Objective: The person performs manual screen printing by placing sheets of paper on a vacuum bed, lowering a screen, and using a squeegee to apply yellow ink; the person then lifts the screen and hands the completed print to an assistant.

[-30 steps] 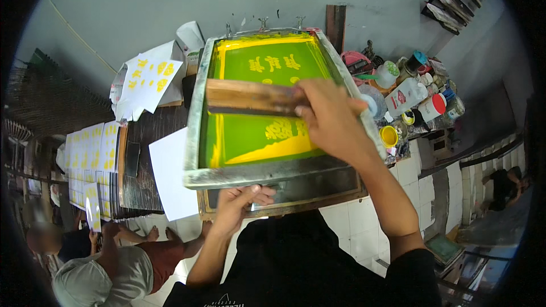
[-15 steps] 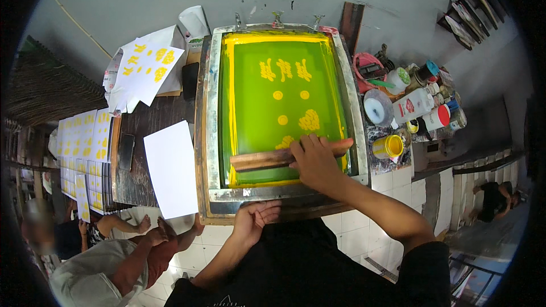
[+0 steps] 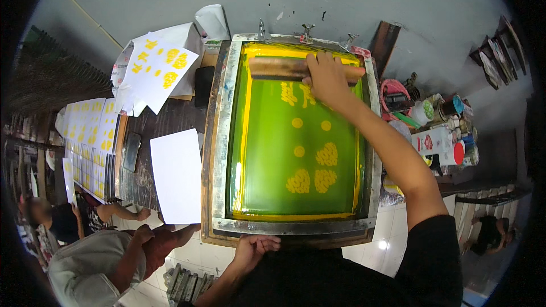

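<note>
A screen-printing frame (image 3: 219, 165) with a green mesh lies in front of me, yellow ink along its inner edges. Yellow figures, round dots and leaf-like clusters show on the mesh. At the far end, my right hand (image 3: 329, 79) grips a wooden squeegee (image 3: 278, 67) that lies crosswise on the mesh and covers part of the far figures. My left hand (image 3: 256, 250) is at the near edge of the frame, palm turned up and fingers curled in, with nothing visible in them. Metal hinge clamps (image 3: 307, 33) sit along the far edge.
To the left are blank white paper (image 3: 176, 176), printed sheets (image 3: 156, 68), a phone (image 3: 131, 150) and a rack of prints (image 3: 88, 136). Jars and bottles (image 3: 435, 139) crowd the right side. A person in grey (image 3: 96, 261) sits at lower left; others are farther off.
My right hand has pushed the squeegee from the near end of the mesh to the far end. My left hand has stayed by the near edge. The view has shifted.
</note>
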Available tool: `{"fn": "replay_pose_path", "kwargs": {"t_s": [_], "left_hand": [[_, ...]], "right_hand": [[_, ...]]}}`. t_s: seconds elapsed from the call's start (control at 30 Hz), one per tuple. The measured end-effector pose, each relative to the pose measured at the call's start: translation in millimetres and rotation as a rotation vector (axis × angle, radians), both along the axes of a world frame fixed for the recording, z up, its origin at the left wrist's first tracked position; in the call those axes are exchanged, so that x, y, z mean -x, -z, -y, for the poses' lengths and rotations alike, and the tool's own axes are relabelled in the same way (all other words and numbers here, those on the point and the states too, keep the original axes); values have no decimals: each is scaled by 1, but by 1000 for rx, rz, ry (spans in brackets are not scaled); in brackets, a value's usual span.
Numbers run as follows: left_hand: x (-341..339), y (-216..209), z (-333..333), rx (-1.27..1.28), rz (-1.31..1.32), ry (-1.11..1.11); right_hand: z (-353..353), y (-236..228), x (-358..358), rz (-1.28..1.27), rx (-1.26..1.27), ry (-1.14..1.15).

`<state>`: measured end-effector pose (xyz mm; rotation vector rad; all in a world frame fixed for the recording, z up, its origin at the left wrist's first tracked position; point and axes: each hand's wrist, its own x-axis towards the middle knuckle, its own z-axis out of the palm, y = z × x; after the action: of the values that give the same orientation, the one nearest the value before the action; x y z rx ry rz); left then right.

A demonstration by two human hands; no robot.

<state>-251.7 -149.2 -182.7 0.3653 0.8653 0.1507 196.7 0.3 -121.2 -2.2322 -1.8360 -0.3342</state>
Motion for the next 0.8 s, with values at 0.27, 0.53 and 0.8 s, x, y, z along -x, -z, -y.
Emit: {"fn": "replay_pose_path", "kwargs": {"t_s": [0.27,0.53,0.8], "left_hand": [[-5,2,3,19,79,-62],[-6,-5,1,-28,95,-73],[-10,-8,-3,-73,133,-39]], "right_hand": [[-50,-18,-60,-302,149,-10],[-48,-24,-54,-145,234,55],[37,-21,30,-275,210,53]]}}
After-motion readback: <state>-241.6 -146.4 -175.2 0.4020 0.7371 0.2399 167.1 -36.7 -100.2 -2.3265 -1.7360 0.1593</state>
